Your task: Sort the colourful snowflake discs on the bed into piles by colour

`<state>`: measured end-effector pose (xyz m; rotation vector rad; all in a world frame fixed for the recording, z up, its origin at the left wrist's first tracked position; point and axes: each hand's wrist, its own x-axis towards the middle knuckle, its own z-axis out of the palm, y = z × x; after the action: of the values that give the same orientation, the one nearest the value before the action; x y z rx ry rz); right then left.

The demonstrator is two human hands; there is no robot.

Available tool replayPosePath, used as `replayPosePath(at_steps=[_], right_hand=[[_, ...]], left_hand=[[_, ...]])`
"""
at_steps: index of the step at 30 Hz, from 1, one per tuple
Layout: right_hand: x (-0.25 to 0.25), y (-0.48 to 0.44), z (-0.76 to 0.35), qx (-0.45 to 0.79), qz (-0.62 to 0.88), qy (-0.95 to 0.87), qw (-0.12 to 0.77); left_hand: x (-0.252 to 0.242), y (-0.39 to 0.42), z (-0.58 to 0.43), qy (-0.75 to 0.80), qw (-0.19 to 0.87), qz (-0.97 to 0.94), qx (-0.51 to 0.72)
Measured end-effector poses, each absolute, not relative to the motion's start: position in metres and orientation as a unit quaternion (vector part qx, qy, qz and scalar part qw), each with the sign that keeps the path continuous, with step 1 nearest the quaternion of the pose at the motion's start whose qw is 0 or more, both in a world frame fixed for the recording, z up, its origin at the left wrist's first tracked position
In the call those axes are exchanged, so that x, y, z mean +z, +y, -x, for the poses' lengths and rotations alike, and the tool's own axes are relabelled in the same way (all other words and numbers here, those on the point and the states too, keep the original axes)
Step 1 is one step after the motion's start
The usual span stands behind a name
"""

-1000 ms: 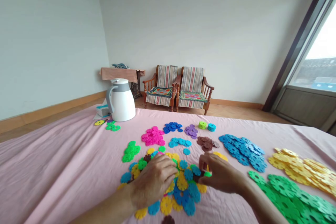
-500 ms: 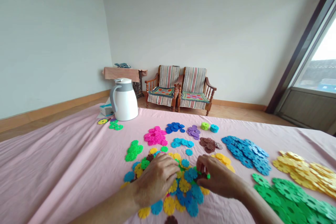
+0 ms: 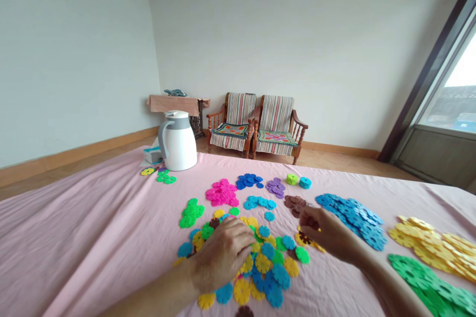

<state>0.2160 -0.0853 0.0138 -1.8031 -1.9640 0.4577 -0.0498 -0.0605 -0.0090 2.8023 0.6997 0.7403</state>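
My left hand (image 3: 226, 252) lies palm down over a mixed pile of flower-shaped plastic discs (image 3: 263, 262). Its fingers are loosely bent and not closed round a piece that I can see, though the tips are partly hidden. Right of the pile, my right hand (image 3: 315, 225) has its fingers pinched together. A dark brown snowflake disc (image 3: 305, 238) hangs at those fingertips, above a group of yellow discs (image 3: 320, 247). Just behind that hand sits a brown group of discs (image 3: 294, 204). A green disc (image 3: 302, 254) lies at the mixed pile's right edge.
Sorted discs surround the pile: pink (image 3: 222, 193), dark blue (image 3: 248, 181), purple (image 3: 275, 187) and light green (image 3: 191, 214). Larger blue (image 3: 351, 218), yellow (image 3: 416, 237) and green discs (image 3: 427, 282) lie right. A white jug (image 3: 180, 146) stands at the back left of the pink cloth (image 3: 111, 228).
My right hand has moved right and slightly up, away from the mixed pile, with a brown disc at its fingertips. My left hand has stayed in place.
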Motion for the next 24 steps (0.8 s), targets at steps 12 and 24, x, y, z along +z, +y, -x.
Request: replayPosePath(at_steps=[12,24], right_hand=[[0.003,-0.091,-0.219,0.126,0.658,-0.730,0.136],[0.004,-0.098,-0.197,0.138,0.640,-0.747,0.113]], left_hand=[[-0.010,-0.059,0.050,0.228,0.076,-0.937,0.254],[-0.010,-0.059,0.050,0.223,0.073,-0.940,0.248]])
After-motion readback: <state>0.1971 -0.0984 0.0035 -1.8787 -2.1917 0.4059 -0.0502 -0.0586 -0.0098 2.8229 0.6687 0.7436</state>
